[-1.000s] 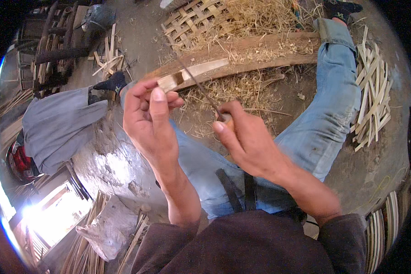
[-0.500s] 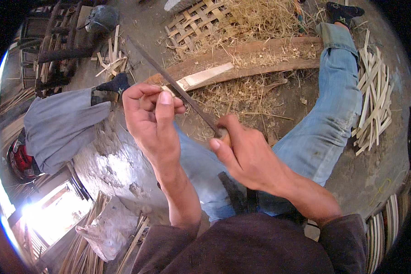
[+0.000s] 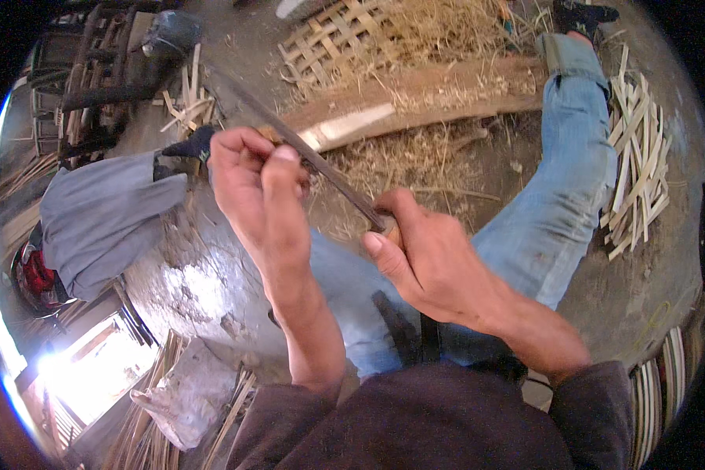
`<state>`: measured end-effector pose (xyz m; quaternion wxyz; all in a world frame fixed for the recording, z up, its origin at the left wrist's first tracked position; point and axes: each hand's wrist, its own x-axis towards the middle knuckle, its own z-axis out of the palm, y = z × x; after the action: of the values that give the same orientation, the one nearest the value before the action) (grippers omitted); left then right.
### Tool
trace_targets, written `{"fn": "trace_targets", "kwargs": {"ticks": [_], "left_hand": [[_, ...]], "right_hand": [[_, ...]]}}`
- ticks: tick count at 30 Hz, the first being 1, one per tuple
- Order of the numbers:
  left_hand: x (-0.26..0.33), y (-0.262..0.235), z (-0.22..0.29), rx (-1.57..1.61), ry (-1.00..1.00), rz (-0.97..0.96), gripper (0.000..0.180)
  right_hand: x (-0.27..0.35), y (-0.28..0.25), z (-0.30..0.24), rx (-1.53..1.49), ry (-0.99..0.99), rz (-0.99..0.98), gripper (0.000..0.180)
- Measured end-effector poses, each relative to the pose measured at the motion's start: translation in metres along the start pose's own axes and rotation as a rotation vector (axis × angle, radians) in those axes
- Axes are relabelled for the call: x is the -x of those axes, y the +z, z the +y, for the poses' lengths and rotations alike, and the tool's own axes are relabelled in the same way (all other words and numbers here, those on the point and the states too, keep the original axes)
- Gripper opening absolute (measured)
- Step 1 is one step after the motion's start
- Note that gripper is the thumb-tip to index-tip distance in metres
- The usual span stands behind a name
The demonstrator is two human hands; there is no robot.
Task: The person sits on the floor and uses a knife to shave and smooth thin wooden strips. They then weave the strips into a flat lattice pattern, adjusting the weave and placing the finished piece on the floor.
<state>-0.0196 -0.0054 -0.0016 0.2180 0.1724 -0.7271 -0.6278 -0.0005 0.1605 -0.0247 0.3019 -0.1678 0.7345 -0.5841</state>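
My right hand (image 3: 435, 266) is closed round the short wooden handle of a long, narrow, dark-bladed knife (image 3: 333, 176). The blade slants up and left, passing just beside the fingertips of my left hand (image 3: 262, 184). Thumb and fingers of that hand are pinched together; what they hold is mostly hidden by the fingers and blurred. Beyond the blade, a pale flat strip of wood (image 3: 356, 124) rests along the brown curved plank (image 3: 462, 82). I cannot tell whether the blade touches anything.
A woven basket (image 3: 333, 43) heaped with shavings (image 3: 446, 31) stands behind the plank. Pale strips (image 3: 638, 157) lie piled at the right, and a smaller bundle (image 3: 188, 106) at the left. A grey cloth (image 3: 102, 211) drapes at the left. A whitish sack (image 3: 188, 392) lies lower left.
The left fingers have curled further, and the pale bit that showed at the thumb tip is now hidden. The knife stays in my right hand at nearly the same slant. The view has shifted slightly.
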Motion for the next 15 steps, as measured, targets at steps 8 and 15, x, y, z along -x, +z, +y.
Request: {"fn": "trace_targets", "kwargs": {"ticks": [8, 15], "left_hand": [[0.009, 0.0, 0.005, -0.01, -0.031, 0.007, 0.017], [0.008, 0.009, 0.005, 0.029, -0.026, -0.022, 0.018]], "right_hand": [[0.006, 0.003, 0.004, 0.067, -0.156, 0.093, 0.033], [0.014, -0.007, 0.014, 0.023, -0.003, 0.032, 0.033]]}}
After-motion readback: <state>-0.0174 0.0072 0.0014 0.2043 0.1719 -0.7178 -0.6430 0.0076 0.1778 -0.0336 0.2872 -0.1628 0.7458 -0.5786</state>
